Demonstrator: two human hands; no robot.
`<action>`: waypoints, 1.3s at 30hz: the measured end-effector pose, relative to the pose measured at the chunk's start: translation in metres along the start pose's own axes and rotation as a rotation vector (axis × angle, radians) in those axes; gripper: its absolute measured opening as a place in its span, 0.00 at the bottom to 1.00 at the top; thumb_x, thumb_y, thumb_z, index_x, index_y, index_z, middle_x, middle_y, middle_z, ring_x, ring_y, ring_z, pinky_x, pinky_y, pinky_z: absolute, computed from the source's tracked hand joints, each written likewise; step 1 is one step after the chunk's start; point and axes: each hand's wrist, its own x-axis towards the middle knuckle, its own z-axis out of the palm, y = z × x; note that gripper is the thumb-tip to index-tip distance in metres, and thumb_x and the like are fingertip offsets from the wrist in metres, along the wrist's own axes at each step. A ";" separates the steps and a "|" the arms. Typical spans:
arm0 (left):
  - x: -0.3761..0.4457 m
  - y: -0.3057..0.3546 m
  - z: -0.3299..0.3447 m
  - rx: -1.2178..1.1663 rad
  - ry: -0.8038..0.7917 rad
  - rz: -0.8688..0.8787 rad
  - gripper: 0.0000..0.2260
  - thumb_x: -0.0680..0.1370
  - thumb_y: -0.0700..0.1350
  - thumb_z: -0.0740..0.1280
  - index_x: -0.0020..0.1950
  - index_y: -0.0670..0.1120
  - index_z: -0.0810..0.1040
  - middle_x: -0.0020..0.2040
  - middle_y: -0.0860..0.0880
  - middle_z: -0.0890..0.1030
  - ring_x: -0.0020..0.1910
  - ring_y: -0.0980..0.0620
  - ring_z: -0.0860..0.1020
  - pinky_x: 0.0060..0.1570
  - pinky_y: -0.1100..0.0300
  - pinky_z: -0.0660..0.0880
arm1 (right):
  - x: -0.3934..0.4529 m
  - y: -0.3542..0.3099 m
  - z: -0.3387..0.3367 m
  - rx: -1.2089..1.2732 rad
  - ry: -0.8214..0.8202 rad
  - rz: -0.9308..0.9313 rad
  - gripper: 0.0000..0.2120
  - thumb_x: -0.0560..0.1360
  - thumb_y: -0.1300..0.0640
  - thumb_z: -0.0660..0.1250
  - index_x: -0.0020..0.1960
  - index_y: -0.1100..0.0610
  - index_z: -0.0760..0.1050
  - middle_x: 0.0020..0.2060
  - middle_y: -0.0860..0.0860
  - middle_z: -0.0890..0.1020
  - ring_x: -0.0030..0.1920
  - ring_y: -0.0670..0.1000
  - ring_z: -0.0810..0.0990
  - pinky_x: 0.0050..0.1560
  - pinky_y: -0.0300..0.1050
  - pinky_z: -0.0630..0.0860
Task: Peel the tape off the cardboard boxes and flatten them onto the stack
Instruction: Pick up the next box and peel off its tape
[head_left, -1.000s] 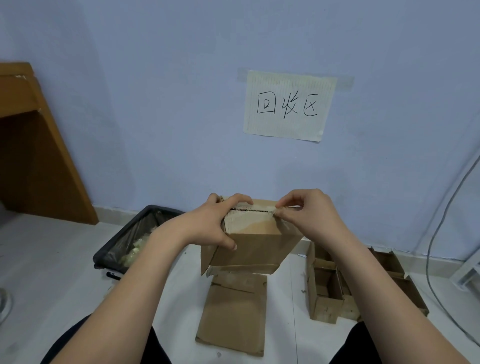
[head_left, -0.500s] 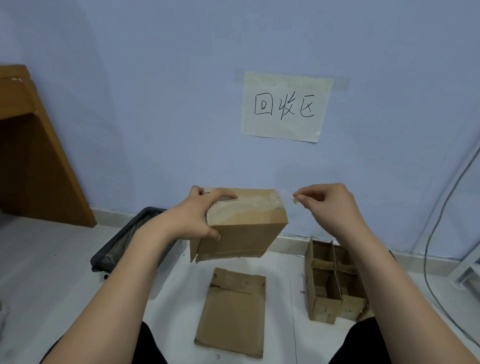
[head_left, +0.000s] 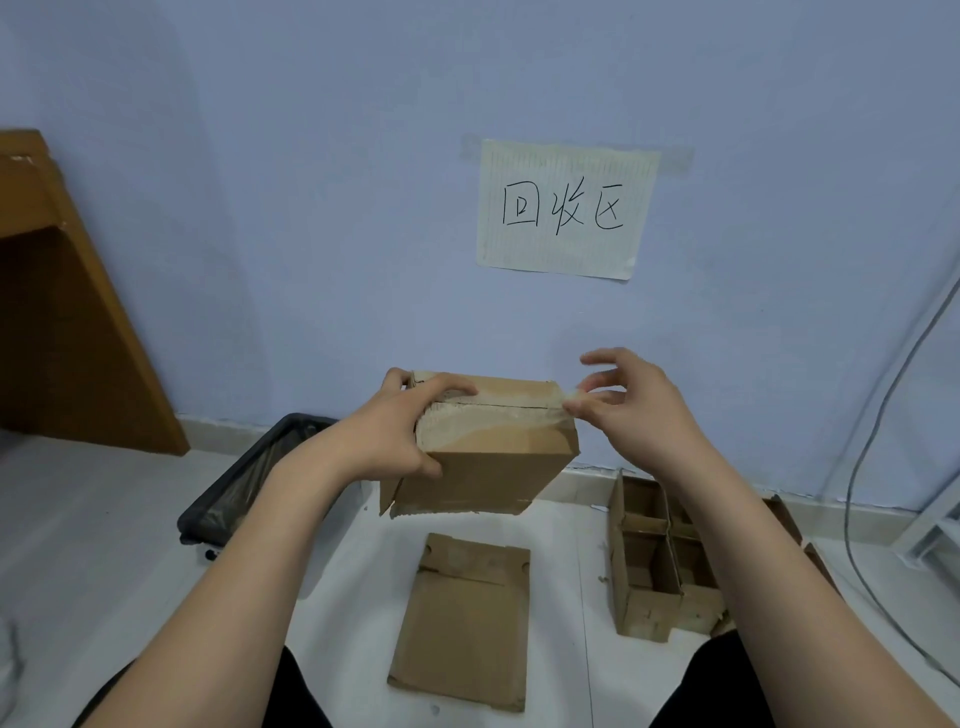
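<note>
Cardboard box (head_left: 493, 447) is held in the air at frame centre, its long axis running left to right and its taped seam facing up. The left hand (head_left: 395, 431) grips its left end, fingers curled over the top. The right hand (head_left: 634, 402) pinches the tape (head_left: 569, 402) at the box's upper right corner. Below lies the flattened stack (head_left: 462, 623) on the floor (head_left: 104, 545).

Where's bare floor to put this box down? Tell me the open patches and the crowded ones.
Bare white floor lies between the black bin and the flattened cardboard. A narrower strip runs between that cardboard and the divided boxes. The far right is crowded: a cable and a white frame. The held box hangs above the cardboard.
</note>
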 end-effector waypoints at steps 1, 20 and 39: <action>0.000 0.001 0.000 -0.006 0.002 0.000 0.40 0.68 0.42 0.77 0.67 0.75 0.63 0.65 0.51 0.61 0.55 0.49 0.77 0.52 0.57 0.78 | 0.001 0.001 0.000 -0.018 -0.017 0.008 0.09 0.75 0.56 0.73 0.55 0.50 0.79 0.46 0.44 0.83 0.48 0.44 0.83 0.46 0.40 0.75; 0.002 -0.011 -0.007 -0.021 0.104 -0.070 0.37 0.69 0.42 0.79 0.69 0.68 0.67 0.65 0.49 0.62 0.50 0.55 0.75 0.41 0.66 0.72 | 0.007 0.004 -0.012 0.451 0.223 0.184 0.05 0.76 0.66 0.67 0.45 0.61 0.81 0.51 0.57 0.84 0.44 0.50 0.87 0.57 0.46 0.81; 0.006 -0.017 -0.003 0.010 0.130 -0.191 0.37 0.68 0.41 0.78 0.72 0.62 0.68 0.63 0.48 0.61 0.53 0.49 0.75 0.50 0.60 0.72 | 0.000 -0.003 -0.011 0.401 0.171 0.104 0.16 0.75 0.66 0.66 0.54 0.47 0.84 0.43 0.53 0.86 0.42 0.50 0.85 0.58 0.50 0.81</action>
